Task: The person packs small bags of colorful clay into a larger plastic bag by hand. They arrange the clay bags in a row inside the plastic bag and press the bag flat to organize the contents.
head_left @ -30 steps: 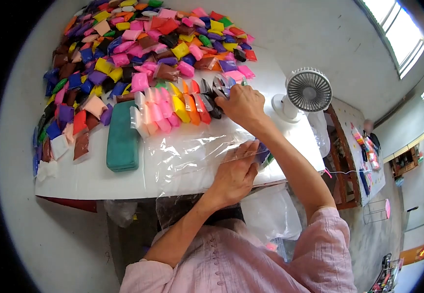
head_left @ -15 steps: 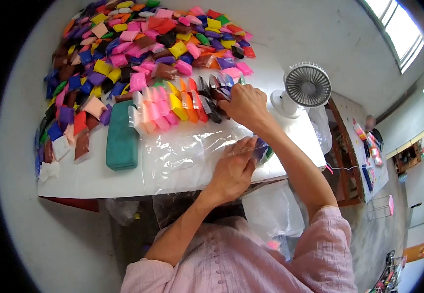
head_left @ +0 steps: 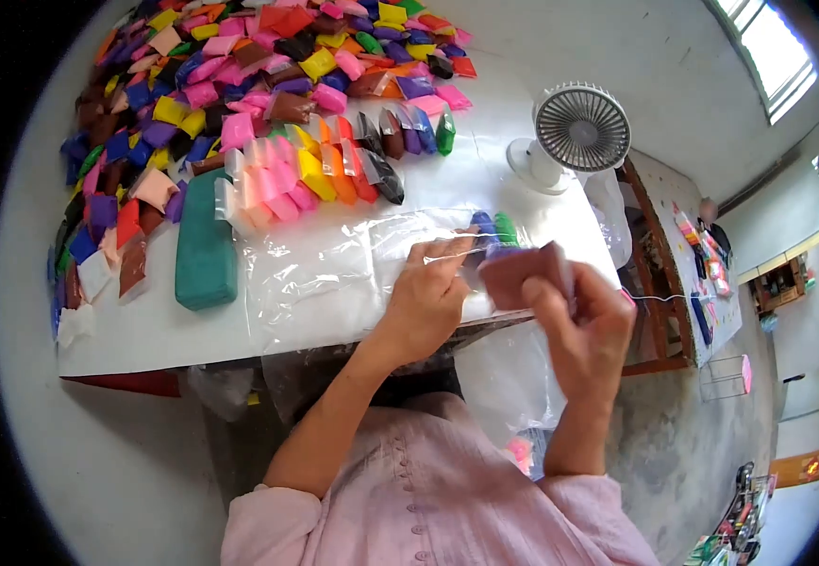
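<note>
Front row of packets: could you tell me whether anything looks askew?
Only the black packet at its right end lies slanted; its neighbours stand parallel. The right hand holds a brown packet, the left hand a clear bag.

Big heap of packets (head_left: 192,85) at far left of desk (head_left: 145,330). Row of packets (head_left: 306,179) just in front of it, w/ long block (head_left: 204,245) at row's left end. Clear bag (head_left: 334,264) flat on desk, nearer than row; a few packets (head_left: 494,229) in its right end. Fan (head_left: 579,127) upright at far right. Left hand (head_left: 428,302) on bag's right end, fingers pinching it; right hand (head_left: 584,330) just right of it, off desk's near-right corner, w/ one packet (head_left: 523,274) between the two hands.
</note>
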Available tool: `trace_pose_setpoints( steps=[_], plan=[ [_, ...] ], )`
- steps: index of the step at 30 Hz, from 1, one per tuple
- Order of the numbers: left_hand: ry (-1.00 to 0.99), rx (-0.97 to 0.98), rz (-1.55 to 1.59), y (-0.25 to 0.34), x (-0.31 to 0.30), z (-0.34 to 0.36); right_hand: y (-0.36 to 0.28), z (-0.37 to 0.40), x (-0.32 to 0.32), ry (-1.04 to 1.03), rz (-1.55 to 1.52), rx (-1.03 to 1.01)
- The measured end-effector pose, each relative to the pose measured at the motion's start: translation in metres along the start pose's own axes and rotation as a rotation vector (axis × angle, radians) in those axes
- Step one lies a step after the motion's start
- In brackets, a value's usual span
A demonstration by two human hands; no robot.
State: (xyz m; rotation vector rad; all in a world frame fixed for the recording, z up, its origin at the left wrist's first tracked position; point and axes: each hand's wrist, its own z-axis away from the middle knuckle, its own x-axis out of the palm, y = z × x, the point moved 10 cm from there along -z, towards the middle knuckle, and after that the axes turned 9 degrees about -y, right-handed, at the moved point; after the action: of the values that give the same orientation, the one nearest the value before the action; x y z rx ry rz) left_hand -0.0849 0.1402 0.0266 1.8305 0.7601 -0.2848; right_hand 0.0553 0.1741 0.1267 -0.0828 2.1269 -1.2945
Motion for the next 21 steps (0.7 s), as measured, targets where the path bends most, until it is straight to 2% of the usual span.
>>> trace_pose_setpoints(
  steps=[5, 11, 16, 21],
  plan=[
    [0.023, -0.001, 0.082, 0.004, -0.009, -0.003, 0.045, 0.014, 0.032, -0.041, -0.185, 0.132],
    [0.076, -0.008, 0.134, 0.005, -0.014, -0.003, 0.060, 0.010, 0.041, -0.044, -0.281, 0.143],
    [0.131, 0.041, 0.106, 0.012, -0.020, 0.000, 0.068, 0.015, 0.036, 0.106, -0.154, 0.058],
    [0.088, -0.032, 0.144, 0.004, -0.016, 0.000, 0.065, 0.021, 0.042, 0.182, -0.056, -0.024]
  ],
)
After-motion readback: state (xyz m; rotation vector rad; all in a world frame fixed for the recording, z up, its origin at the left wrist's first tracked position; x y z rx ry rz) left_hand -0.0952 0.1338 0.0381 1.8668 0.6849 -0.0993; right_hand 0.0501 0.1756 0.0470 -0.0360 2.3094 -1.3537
